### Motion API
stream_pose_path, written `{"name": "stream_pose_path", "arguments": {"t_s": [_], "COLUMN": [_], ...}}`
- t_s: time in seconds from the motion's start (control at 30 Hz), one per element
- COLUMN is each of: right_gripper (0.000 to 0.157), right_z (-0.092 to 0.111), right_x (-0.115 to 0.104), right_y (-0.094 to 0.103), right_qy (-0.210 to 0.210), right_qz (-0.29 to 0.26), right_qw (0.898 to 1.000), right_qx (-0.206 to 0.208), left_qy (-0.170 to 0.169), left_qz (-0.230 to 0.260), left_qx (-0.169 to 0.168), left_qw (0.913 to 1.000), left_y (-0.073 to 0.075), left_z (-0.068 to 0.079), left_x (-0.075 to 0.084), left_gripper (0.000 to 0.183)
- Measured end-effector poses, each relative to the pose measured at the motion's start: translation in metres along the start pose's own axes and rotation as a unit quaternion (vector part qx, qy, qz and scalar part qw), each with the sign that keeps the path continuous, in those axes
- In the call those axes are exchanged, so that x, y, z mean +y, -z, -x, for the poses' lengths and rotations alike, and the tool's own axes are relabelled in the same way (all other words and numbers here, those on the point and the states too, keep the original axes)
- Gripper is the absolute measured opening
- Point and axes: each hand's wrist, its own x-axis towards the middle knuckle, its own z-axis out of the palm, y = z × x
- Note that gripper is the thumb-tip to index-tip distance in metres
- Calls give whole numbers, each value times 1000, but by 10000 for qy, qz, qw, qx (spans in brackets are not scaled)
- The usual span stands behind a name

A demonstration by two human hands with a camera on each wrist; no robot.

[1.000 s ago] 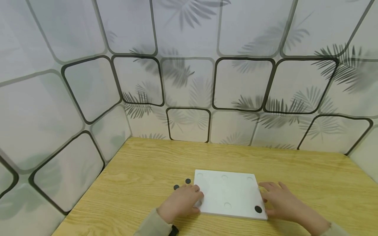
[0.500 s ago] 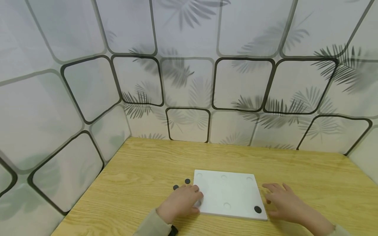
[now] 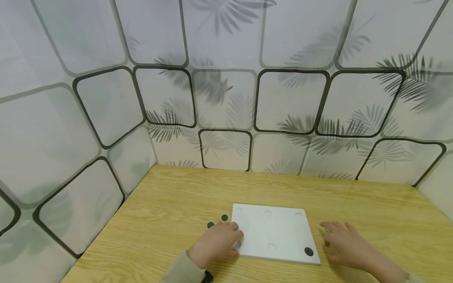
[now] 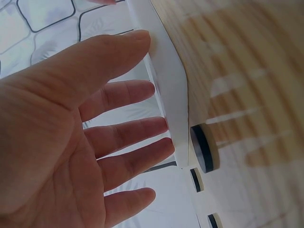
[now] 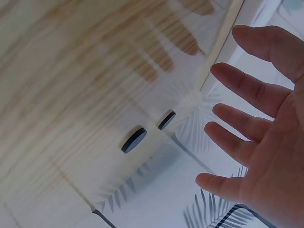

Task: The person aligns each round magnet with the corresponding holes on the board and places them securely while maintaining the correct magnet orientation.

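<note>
Board [image 3: 265, 230], white, flat and rectangular, lies on the desk between the two hands. Its face is smooth, with square corners and a pale edge. Shallow round recesses [image 3: 268, 212] show along its far side, three in a row, and another sits near the middle of the near side. Black and round, a disc [image 3: 309, 251] lies at the near right corner. At the near left, a grey round patch [image 3: 238, 244] is partly covered by a hand; whether it is a recess or a disc, I cannot tell.

Left hand [image 3: 216, 240] lies over the board's left edge, its fingers parted and loosely extended, the tips at the edge. Right hand [image 3: 348, 244] is just beside the right edge, apart from it, its fingers spread wide and slightly bent.

Beyond the left hand, two black discs [image 3: 224, 217] lie on the desk; the left wrist view shows three there. Two thick dark discs [image 5: 134, 140] lie on the desk in the right wrist view, apart from the fingers.

Desk [image 3: 191, 188] has yellowish wood grain. Behind it hangs pale cloth [image 3: 226, 98] printed with rounded squares and grey leaves.
</note>
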Motion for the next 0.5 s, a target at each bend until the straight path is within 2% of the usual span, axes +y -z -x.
{"name": "stream_pose_path", "arguments": {"t_s": [0.5], "right_gripper": [26], "right_z": [10], "right_x": [11], "right_y": [-4], "right_qy": [-146], "right_qz": [130], "right_qw": [9998], "right_qx": [-39], "left_qy": [-6], "left_qz": [-8], "left_qx": [68], "left_qw": [10000], "left_y": [-3], "left_z": [-1], "left_x": [-1], "left_gripper": [31]}}
